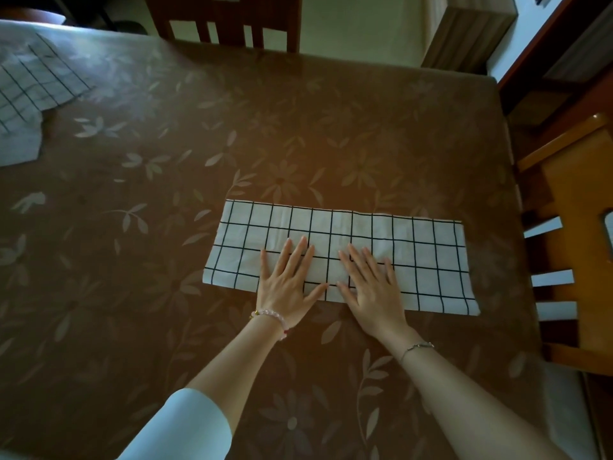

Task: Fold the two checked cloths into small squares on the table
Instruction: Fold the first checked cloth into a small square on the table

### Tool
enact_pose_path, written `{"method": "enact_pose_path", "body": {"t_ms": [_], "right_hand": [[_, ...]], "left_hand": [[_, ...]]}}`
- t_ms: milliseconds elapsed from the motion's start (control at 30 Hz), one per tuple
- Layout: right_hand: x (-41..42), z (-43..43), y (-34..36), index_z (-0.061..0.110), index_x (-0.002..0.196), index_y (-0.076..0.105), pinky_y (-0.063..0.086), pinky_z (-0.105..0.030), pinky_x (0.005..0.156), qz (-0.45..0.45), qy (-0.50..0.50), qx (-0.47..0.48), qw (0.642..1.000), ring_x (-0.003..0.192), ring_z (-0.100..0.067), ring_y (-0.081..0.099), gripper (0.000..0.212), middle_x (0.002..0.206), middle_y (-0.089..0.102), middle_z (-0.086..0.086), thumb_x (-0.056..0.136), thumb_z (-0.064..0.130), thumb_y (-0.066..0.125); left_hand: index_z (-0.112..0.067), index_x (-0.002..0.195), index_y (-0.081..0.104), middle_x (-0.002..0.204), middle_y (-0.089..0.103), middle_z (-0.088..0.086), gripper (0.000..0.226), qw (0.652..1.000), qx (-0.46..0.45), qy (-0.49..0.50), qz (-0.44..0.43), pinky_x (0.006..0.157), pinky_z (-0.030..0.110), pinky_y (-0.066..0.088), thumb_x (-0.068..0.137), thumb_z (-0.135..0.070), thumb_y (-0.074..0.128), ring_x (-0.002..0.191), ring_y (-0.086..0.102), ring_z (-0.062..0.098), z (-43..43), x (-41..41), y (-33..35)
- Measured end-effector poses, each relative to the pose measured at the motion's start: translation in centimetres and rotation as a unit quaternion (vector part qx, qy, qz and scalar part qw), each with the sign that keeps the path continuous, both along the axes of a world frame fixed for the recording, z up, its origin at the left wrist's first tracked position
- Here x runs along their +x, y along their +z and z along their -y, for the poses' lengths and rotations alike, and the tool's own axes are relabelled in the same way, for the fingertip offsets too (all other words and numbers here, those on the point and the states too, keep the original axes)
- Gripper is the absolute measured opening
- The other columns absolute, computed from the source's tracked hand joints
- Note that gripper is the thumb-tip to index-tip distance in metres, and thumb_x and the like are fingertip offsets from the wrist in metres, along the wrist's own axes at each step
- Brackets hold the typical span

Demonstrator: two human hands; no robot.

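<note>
A white cloth with a black check (pixel 414 257) lies flat on the table as a long folded strip, running left to right in front of me. My left hand (pixel 287 282) presses flat on the strip's near middle with straight, spread fingers. Beside it, my right hand (pixel 370 287) lies flat on the cloth in the same way, thumbs almost touching. A second checked cloth (pixel 30 94) lies loose and rumpled at the table's far left edge, partly cut off by the frame.
The table (pixel 166 227) wears a brown floral cover. One wooden chair (pixel 232 21) stands at the far side, another (pixel 570 247) close along the right edge. A wooden cabinet (pixel 464 34) stands on the floor beyond the far right corner.
</note>
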State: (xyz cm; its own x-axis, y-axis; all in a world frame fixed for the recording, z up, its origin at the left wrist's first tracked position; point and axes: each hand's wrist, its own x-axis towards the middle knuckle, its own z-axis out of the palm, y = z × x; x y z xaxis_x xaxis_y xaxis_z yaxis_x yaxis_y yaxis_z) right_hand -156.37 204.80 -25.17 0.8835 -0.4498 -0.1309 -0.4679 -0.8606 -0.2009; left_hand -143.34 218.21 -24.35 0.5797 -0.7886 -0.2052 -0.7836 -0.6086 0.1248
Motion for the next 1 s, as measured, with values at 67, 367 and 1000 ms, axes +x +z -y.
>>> {"method": "enact_pose_path", "body": {"t_ms": [67, 367, 1000], "right_hand": [[-0.5, 0.5, 0.0, 0.03, 0.148, 0.012, 0.002, -0.044, 0.114, -0.007, -0.002, -0.007, 1.0, 0.143, -0.012, 0.002, 0.06, 0.156, 0.009, 0.008, 0.095, 0.057, 0.01], [-7.4, 6.1, 0.3, 0.036, 0.146, -0.007, -0.017, -0.035, 0.113, -0.049, -0.069, -0.015, 0.996, 0.141, -0.009, -0.019, 0.065, 0.154, -0.015, 0.01, 0.087, 0.062, -0.008], [-8.0, 1.0, 3.4, 0.014, 0.107, 0.064, 0.046, -0.04, 0.091, 0.066, 0.029, -0.091, 0.993, 0.099, -0.021, 0.061, 0.034, 0.105, 0.065, -0.003, 0.075, 0.025, 0.07]], "left_hand": [[-0.031, 0.142, -0.017, 0.151, -0.022, -0.012, 0.073, 1.0, 0.005, 0.004, 0.005, 0.112, 0.048, -0.014, 0.082, -0.069, -0.002, 0.139, -0.021, 0.014, -1.0, 0.8, 0.0], [-0.035, 0.142, -0.017, 0.151, -0.02, -0.011, 0.064, 0.998, 0.013, 0.064, 0.006, 0.115, 0.04, -0.011, 0.083, -0.06, -0.012, 0.139, -0.02, 0.011, -7.2, 5.1, 0.1], [-0.011, 0.111, 0.062, 0.113, 0.063, 0.007, 0.053, 0.988, -0.045, -0.109, 0.1, 0.089, 0.052, 0.047, 0.061, -0.013, 0.08, 0.103, 0.062, 0.025, -4.7, -0.3, 3.5]]}}
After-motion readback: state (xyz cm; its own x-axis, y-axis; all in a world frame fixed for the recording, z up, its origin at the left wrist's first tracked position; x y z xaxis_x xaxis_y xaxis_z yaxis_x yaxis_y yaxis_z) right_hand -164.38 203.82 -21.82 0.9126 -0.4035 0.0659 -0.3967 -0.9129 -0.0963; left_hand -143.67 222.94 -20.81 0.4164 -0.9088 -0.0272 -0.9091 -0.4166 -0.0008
